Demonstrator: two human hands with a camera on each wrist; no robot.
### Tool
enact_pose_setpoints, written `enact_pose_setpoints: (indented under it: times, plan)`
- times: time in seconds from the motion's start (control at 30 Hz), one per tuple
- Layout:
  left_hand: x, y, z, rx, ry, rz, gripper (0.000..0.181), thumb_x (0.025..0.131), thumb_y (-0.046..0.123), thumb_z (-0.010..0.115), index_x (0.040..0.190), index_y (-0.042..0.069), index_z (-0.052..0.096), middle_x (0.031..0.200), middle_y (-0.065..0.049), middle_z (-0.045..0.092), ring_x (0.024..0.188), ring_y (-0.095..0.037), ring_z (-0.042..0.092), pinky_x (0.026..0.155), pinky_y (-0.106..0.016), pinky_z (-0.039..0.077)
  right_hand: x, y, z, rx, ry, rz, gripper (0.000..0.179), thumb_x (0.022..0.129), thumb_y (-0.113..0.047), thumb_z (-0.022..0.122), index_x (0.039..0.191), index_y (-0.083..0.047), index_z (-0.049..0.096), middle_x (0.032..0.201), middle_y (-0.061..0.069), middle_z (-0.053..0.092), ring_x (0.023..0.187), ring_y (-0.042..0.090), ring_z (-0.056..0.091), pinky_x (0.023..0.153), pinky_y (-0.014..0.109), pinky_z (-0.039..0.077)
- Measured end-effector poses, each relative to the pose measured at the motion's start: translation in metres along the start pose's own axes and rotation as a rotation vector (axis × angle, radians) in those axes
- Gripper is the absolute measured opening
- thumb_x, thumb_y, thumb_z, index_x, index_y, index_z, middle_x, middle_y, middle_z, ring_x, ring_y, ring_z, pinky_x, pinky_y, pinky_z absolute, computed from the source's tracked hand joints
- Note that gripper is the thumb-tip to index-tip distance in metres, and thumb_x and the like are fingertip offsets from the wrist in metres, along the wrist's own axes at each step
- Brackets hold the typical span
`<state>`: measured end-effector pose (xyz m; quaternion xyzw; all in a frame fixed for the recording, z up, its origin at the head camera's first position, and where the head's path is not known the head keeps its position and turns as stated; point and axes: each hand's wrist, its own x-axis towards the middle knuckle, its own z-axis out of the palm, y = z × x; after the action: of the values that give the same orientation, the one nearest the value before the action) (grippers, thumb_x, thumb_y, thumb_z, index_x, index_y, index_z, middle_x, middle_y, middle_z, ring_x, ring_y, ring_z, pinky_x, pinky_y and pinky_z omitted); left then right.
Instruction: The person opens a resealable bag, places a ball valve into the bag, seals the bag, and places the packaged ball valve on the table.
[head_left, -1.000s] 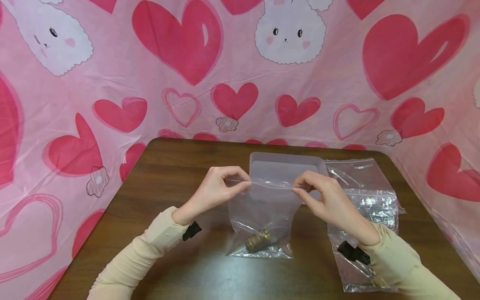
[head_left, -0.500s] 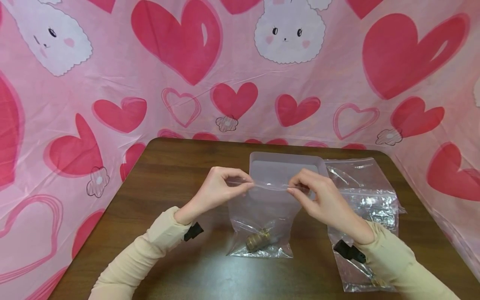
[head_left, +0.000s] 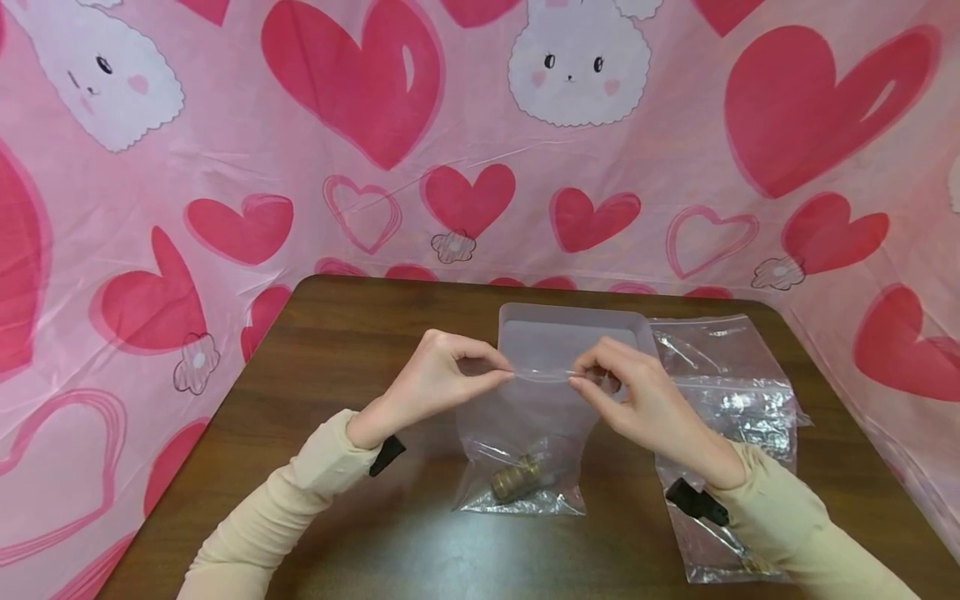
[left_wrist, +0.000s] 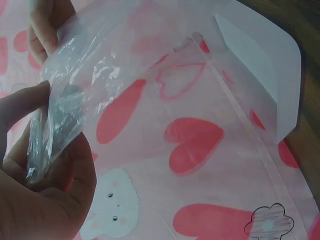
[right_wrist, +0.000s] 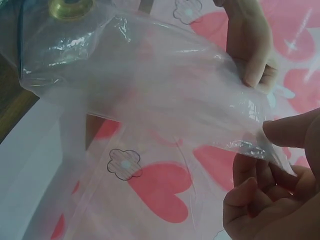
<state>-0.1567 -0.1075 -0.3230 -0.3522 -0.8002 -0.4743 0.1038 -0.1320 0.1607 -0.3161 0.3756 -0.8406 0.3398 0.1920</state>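
A clear zip-lock bag (head_left: 525, 425) hangs upright from both hands at its top edge. Inside, at the bottom, lies a brass fitting (head_left: 516, 479), ringed and cylindrical. My left hand (head_left: 442, 375) pinches the left part of the top edge between thumb and fingers. At the right part, my right hand (head_left: 630, 392) pinches the same edge, with a short stretch of it showing between the two hands. In the left wrist view the bag's plastic (left_wrist: 65, 110) bunches between the left thumb and fingers. The right wrist view shows the right thumb pressing the bag's corner (right_wrist: 270, 145).
Behind the bag stands a whitish plastic tray (head_left: 573, 315). To the right, overlapping clear bags (head_left: 750, 408) lie on the brown wooden table (head_left: 360, 333), one with a brass piece (head_left: 753, 562) near its bottom, partly behind the right sleeve. A pink heart-patterned cloth (head_left: 480, 125) hangs beyond the table.
Both hands have drawn closer together along the bag's top edge, the left sliding right and the right sliding left. The bag and brass fitting have stayed in place.
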Motion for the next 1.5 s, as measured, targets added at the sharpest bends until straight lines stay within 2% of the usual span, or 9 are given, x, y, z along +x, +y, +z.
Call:
enact_pose_setpoints:
  times: [0.13,0.3,0.5,0.6,0.73,0.9,1.03,1.2,1.5]
  plan:
    - [-0.001,0.0,0.001,-0.007,-0.005,0.002,0.006,0.08,0.011,0.082,0.085,0.014,0.08,0.079,0.003,0.077,0.067,0.001,0.064,0.065,-0.02,0.055,0.001,0.001,0.002,0.02,-0.007,-0.034,0.032,0.075,0.004,0.081,0.096,-0.019,0.071,0.081,-0.01,0.062,0.072,0.0,0.051,0.061,0.013,0.04]
    - [0.0,0.0,0.002,-0.019,-0.02,0.008,0.005,0.081,0.011,0.081,0.084,0.013,0.079,0.079,0.002,0.076,0.068,0.001,0.065,0.067,-0.02,0.057,0.002,0.001,0.003,0.035,0.0,-0.071,0.028,0.075,0.004,0.081,0.091,-0.018,0.072,0.078,-0.01,0.063,0.071,0.0,0.052,0.061,0.013,0.041]
    - [0.004,0.003,0.001,0.13,0.0,0.089,0.009,0.08,0.015,0.083,0.088,0.014,0.079,0.082,0.004,0.077,0.075,0.0,0.069,0.071,-0.018,0.056,0.004,0.0,0.003,0.03,-0.017,-0.049,0.018,0.081,0.0,0.077,0.086,-0.016,0.071,0.079,-0.012,0.062,0.073,-0.002,0.052,0.064,0.013,0.046]
    - [0.006,0.005,0.001,0.196,-0.008,0.131,0.013,0.078,0.016,0.084,0.089,0.014,0.079,0.084,0.005,0.077,0.072,0.0,0.068,0.065,-0.015,0.051,0.005,0.001,0.004,0.035,-0.008,-0.055,0.02,0.079,0.002,0.075,0.083,-0.016,0.069,0.077,-0.011,0.061,0.073,-0.001,0.052,0.064,0.015,0.046]
    - [0.009,0.007,0.004,0.229,-0.032,0.195,0.008,0.079,0.015,0.083,0.087,0.015,0.08,0.08,0.006,0.077,0.065,0.001,0.063,0.059,-0.016,0.047,0.007,0.001,0.008,0.038,0.001,-0.067,0.021,0.079,0.003,0.075,0.084,-0.017,0.068,0.077,-0.01,0.06,0.072,0.0,0.051,0.064,0.016,0.045]
    - [0.011,0.009,0.008,0.22,-0.055,0.24,0.004,0.081,0.011,0.079,0.082,0.014,0.079,0.077,0.006,0.076,0.065,0.001,0.063,0.06,-0.018,0.05,0.01,-0.001,0.014,0.044,-0.022,-0.079,0.021,0.079,-0.002,0.079,0.088,-0.018,0.07,0.076,-0.011,0.059,0.071,-0.001,0.049,0.062,0.016,0.043]
    - [0.012,0.01,0.011,0.204,-0.065,0.251,0.007,0.08,0.006,0.077,0.081,0.014,0.077,0.075,0.006,0.074,0.065,0.001,0.062,0.063,-0.017,0.052,0.012,-0.003,0.016,0.05,-0.015,-0.091,0.019,0.081,0.0,0.077,0.086,-0.017,0.07,0.073,-0.01,0.056,0.069,-0.001,0.047,0.061,0.014,0.041]
    - [0.012,0.012,0.012,0.219,-0.058,0.232,0.007,0.081,0.008,0.078,0.081,0.014,0.076,0.075,0.007,0.073,0.066,0.001,0.061,0.065,-0.013,0.051,0.014,-0.006,0.017,0.041,0.01,-0.109,0.019,0.081,0.001,0.075,0.082,-0.016,0.068,0.072,-0.009,0.055,0.068,0.0,0.047,0.061,0.012,0.041]
    - [0.01,0.014,0.012,0.214,-0.071,0.249,0.003,0.086,0.014,0.075,0.085,0.012,0.077,0.076,0.006,0.073,0.06,-0.004,0.054,0.058,-0.014,0.044,0.015,-0.007,0.02,0.06,-0.02,-0.095,0.016,0.083,-0.001,0.075,0.085,-0.015,0.068,0.076,-0.01,0.057,0.071,-0.001,0.048,0.062,0.015,0.044]
